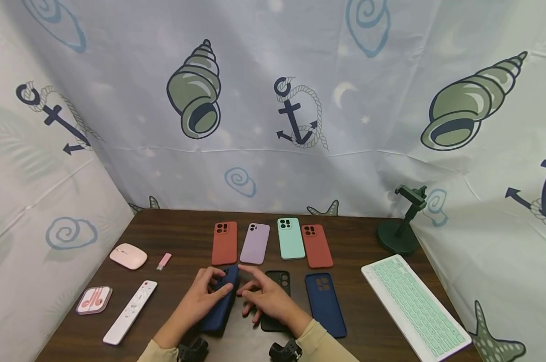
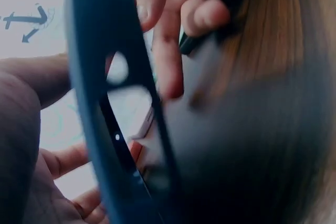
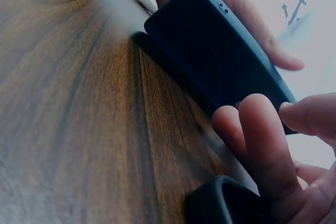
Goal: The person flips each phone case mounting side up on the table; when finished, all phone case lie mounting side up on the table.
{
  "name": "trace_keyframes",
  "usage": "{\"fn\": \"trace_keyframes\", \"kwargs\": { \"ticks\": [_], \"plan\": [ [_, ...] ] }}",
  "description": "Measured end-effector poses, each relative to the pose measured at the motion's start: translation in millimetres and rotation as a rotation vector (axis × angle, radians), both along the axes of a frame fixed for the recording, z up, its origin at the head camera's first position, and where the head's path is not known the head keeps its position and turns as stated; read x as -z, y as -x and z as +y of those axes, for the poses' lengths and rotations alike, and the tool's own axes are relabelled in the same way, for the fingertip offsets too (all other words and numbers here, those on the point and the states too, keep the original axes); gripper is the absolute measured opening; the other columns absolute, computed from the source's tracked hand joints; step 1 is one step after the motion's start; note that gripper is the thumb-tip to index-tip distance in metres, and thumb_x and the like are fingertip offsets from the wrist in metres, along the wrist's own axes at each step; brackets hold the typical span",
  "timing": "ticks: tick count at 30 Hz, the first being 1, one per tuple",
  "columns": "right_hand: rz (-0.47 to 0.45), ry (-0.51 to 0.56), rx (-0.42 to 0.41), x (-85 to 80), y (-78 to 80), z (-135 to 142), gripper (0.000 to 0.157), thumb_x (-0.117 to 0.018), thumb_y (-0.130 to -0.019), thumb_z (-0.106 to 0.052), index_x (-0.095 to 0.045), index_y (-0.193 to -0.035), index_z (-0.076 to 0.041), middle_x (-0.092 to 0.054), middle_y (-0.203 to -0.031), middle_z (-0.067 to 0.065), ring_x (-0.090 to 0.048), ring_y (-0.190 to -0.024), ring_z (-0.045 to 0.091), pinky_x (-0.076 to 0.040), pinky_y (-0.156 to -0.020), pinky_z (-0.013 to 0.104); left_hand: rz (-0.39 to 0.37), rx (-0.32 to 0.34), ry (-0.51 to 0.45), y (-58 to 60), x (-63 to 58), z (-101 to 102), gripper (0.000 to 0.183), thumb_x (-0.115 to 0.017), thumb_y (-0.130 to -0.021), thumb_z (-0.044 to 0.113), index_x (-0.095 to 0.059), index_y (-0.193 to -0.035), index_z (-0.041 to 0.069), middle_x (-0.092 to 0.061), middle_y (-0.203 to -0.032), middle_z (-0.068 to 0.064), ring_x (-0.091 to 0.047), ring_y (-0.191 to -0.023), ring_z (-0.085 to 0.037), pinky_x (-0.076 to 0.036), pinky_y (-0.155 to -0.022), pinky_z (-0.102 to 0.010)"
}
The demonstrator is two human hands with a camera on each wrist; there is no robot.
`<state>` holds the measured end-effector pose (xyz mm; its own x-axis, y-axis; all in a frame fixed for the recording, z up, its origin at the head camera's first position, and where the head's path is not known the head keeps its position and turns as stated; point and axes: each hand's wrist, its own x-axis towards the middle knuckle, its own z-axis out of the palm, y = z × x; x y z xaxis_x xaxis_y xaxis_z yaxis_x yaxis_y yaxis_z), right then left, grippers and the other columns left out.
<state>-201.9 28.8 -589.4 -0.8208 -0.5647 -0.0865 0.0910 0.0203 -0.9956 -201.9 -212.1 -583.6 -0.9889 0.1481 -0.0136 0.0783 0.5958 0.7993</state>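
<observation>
"Gripping that smooth, rounded navy-blue phone case (image 1: 218, 317), your left hand (image 1: 200, 297) has it tilted over the dark wood-grain table (image 1: 349, 241)!"

"And your right hand (image 1: 267, 297)?"

"Loosely spread beside its camera-cutout end, contact hard to tell, above a black rounded phone case (image 1: 270, 325). Your white-framed mint keyboard's (image 1: 415, 306) lettering is too small to read!"

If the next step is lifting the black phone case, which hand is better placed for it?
Probably the right hand: in the head view it is over the black phone case, and it seems to grip nothing. The left hand grips a dark blue case, so it looks occupied.
</observation>
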Motion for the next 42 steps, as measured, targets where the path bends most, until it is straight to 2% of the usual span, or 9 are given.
{"fn": "trace_keyframes", "kwargs": {
  "ticks": [6,11,14,20,25,31,37,42],
  "plan": [
    [0.014,0.016,-0.072,0.3,0.8,1.5,0.07,-0.063,-0.101,-0.013,-0.032,-0.155,-0.046,-0.065,-0.134,0.008,-0.075,-0.089,0.038,-0.058,-0.052,0.046,-0.048,0.007,0.042,-7.1,-8.2,5.4,0.06,-0.074,-0.086,0.057,-0.052,-0.128,0.021,-0.048,-0.13,-0.009,-0.047,-0.116,-0.025,-0.045,-0.09,-0.041],
    [0.023,0.021,-0.088,-0.9,1.3,2.3,0.071,-0.062,-0.101,-0.013,-0.031,-0.156,-0.045,-0.064,-0.136,0.008,-0.075,-0.091,0.039,-0.058,-0.052,0.047,-0.062,-0.017,0.017,-7.8,-10.5,7.9,0.062,-0.072,-0.087,0.059,-0.053,-0.131,0.019,-0.048,-0.132,-0.01,-0.047,-0.12,-0.026,-0.045,-0.093,-0.044],
    [0.029,0.006,-0.078,-1.5,1.4,1.6,0.064,-0.06,-0.102,-0.014,-0.036,-0.154,-0.042,-0.063,-0.137,0.011,-0.075,-0.089,0.036,-0.057,-0.05,0.046,-0.061,-0.025,-0.014,-6.5,-10.6,7.4,0.058,-0.071,-0.09,0.056,-0.053,-0.13,0.018,-0.049,-0.131,-0.011,-0.049,-0.118,-0.025,-0.045,-0.092,-0.04],
    [0.005,-0.041,-0.045,-1.1,0.7,0.5,0.045,-0.058,-0.103,-0.014,-0.048,-0.146,-0.025,-0.063,-0.137,0.014,-0.076,-0.086,0.031,-0.056,-0.047,0.043,-0.077,-0.04,-0.063,-4.7,-11.7,5.0,0.046,-0.069,-0.094,0.047,-0.056,-0.127,0.018,-0.051,-0.128,-0.011,-0.054,-0.112,-0.022,-0.046,-0.09,-0.034],
    [-0.014,-0.039,-0.049,-1.3,-0.2,0.1,0.046,-0.058,-0.103,-0.015,-0.048,-0.148,-0.02,-0.062,-0.138,0.015,-0.075,-0.086,0.03,-0.056,-0.048,0.042,-0.057,-0.05,-0.08,-4.8,-13.3,0.1,0.034,-0.07,-0.095,0.039,-0.061,-0.122,0.021,-0.061,-0.112,-0.004,-0.057,-0.097,-0.016,-0.046,-0.078,-0.027],
    [-0.026,-0.046,-0.04,-4.6,0.0,-0.6,0.044,-0.058,-0.104,-0.018,-0.05,-0.147,-0.017,-0.063,-0.137,0.013,-0.075,-0.085,0.028,-0.056,-0.049,0.039,-0.075,-0.023,-0.15,-5.2,-15.3,-3.6,0.033,-0.07,-0.095,0.041,-0.061,-0.121,0.023,-0.064,-0.098,-0.004,-0.06,-0.082,-0.016,-0.049,-0.067,-0.027],
    [-0.025,-0.055,-0.045,-5.1,-0.6,0.9,0.042,-0.058,-0.104,-0.018,-0.052,-0.146,-0.017,-0.064,-0.136,0.011,-0.075,-0.086,0.027,-0.057,-0.051,0.038,-0.112,0.004,-0.25,-6.2,-15.9,-4.4,0.035,-0.069,-0.096,0.041,-0.061,-0.122,0.02,-0.069,-0.099,-0.011,-0.067,-0.081,-0.022,-0.057,-0.065,-0.034],
    [-0.018,-0.059,-0.053,-3.5,-0.6,2.0,0.041,-0.058,-0.104,-0.02,-0.054,-0.145,-0.015,-0.064,-0.136,0.01,-0.075,-0.085,0.026,-0.057,-0.052,0.038,-0.087,0.006,-0.254,-5.2,-13.4,-5.5,0.035,-0.066,-0.098,0.042,-0.059,-0.125,0.021,-0.07,-0.104,-0.009,-0.068,-0.088,-0.021,-0.056,-0.072,-0.031]
  ]
}}
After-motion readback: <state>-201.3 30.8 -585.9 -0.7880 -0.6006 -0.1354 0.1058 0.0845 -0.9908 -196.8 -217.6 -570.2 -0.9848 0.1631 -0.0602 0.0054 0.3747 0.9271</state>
